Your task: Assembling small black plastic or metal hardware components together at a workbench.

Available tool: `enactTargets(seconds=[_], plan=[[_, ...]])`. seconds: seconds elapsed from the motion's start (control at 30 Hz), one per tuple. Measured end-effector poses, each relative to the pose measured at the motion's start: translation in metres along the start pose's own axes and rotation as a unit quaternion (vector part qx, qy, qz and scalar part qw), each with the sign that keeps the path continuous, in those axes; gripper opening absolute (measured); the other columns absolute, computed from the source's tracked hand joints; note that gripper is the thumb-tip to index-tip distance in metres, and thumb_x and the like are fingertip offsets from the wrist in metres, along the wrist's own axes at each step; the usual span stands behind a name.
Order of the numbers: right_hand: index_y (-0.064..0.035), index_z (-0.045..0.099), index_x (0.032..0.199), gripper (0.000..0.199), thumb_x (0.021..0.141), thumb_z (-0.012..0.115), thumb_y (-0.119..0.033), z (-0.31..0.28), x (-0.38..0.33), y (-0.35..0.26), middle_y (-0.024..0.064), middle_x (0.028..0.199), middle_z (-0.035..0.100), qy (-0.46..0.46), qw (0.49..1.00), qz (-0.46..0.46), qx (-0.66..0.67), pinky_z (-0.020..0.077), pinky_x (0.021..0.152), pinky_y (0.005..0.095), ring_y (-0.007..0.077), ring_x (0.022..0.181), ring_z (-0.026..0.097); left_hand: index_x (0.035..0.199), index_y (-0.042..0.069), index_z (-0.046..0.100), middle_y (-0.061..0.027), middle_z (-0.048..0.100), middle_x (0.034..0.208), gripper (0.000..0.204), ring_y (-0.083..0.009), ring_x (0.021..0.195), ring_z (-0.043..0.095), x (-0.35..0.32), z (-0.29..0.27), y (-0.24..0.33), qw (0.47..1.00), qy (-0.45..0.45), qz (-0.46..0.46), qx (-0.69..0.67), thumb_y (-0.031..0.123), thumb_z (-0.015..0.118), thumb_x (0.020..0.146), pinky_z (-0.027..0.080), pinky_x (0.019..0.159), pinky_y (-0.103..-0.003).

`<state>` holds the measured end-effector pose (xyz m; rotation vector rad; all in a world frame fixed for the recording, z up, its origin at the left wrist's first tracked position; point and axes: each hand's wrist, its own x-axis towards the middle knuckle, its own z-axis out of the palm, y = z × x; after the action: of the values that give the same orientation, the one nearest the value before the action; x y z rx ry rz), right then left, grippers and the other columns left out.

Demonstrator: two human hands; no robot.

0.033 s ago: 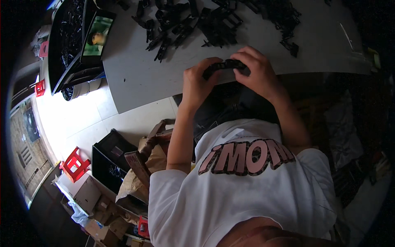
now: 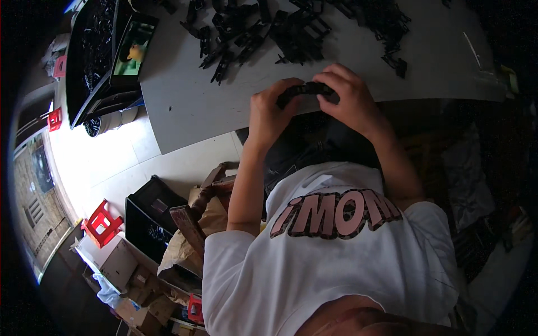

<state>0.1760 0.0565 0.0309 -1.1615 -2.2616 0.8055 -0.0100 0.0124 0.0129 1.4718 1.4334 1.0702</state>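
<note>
A black strip point(image 2: 307, 88) is held between both hands, just inside the near edge of the grey surface point(image 2: 202, 106) as seen from above. Its left end is pinched by the grip of the left hand point(image 2: 270, 106), with the thumb set below and the fingers above. Its right end is pinched likewise by the right hand point(image 2: 350, 98). The strip is bowed slightly upward at the middle; whether the surface is touched by it cannot be told.

Beyond the hands, black parts point(image 2: 241, 33) are heaped loosely, and a second heap point(image 2: 386, 28) is spread farther right. At the left edge of the surface, a lit screen point(image 2: 135, 50) is propped beside a black crate point(image 2: 95, 56), which is filled with dark pieces. Lower left, a red stool point(image 2: 102, 224) is placed near a black bin point(image 2: 151, 210).
</note>
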Motion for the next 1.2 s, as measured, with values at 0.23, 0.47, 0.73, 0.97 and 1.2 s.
enactTargets(seconds=[0.23, 0.47, 0.73, 0.97, 1.2], plan=[[-0.0002, 0.060, 0.106, 0.035, 0.072, 0.069, -0.002, 0.007, -0.001, -0.008, 0.0115, 0.103, 0.054, -0.016, 0.994, -0.075, -0.072, 0.0512, 0.074, 0.0327, 0.0259, 0.089, 0.060, 0.109, 0.003, 0.065, -0.0098, 0.069, 0.092, 0.027, -0.0125, 0.082, 0.064, -0.001, 0.003, 0.003, 0.999, -0.033, -0.016, 0.037, 0.004, 0.066, 0.081, 0.051, 0.072, -0.027], [0.0006, 0.061, 0.088, 0.023, 0.079, 0.074, -0.017, -0.004, -0.032, 0.013, 0.0056, 0.080, 0.061, -0.105, 0.936, 0.166, 0.293, 0.0466, 0.060, 0.0278, 0.0128, 0.068, 0.056, 0.107, 0.002, 0.065, -0.0065, 0.066, 0.081, 0.025, -0.0077, 0.061, 0.057, -0.012, 0.012, 0.005, 0.993, -0.057, -0.002, -0.105, 0.004, 0.066, 0.082, 0.047, 0.056, -0.025], [0.0014, 0.059, 0.080, 0.014, 0.079, 0.071, -0.005, 0.010, -0.073, 0.017, 0.0009, 0.082, 0.054, -0.081, 0.920, 0.153, 0.353, 0.0410, 0.062, 0.0196, 0.0054, 0.071, 0.051, 0.106, 0.001, 0.064, -0.0074, 0.063, 0.082, 0.022, -0.0095, 0.058, 0.056, -0.033, 0.025, 0.000, 0.987, -0.129, 0.064, -0.071, 0.000, 0.055, 0.086, 0.046, 0.053, -0.024], [0.0015, 0.060, 0.088, 0.021, 0.085, 0.068, -0.018, 0.003, -0.083, 0.015, 0.0052, 0.083, 0.058, -0.066, 0.884, 0.195, 0.421, 0.0453, 0.062, 0.0261, 0.0124, 0.072, 0.055, 0.111, 0.001, 0.060, -0.0075, 0.062, 0.088, 0.024, -0.0078, 0.060, 0.055, -0.038, 0.034, 0.007, 0.985, -0.122, -0.013, -0.123, 0.001, 0.052, 0.089, 0.046, 0.054, -0.024], [-0.0027, 0.064, 0.097, 0.020, 0.084, 0.067, -0.017, -0.047, -0.051, 0.045, 0.0118, 0.104, 0.060, 0.187, 0.940, 0.073, -0.276, 0.0475, 0.083, 0.0394, 0.0277, 0.097, 0.057, 0.107, 0.002, 0.062, -0.0131, 0.064, 0.090, 0.025, -0.0247, 0.067, 0.062, -0.035, 0.030, 0.011, 0.986, -0.083, 0.098, 0.108, -0.001, 0.056, 0.083, 0.050, 0.062, -0.032]])
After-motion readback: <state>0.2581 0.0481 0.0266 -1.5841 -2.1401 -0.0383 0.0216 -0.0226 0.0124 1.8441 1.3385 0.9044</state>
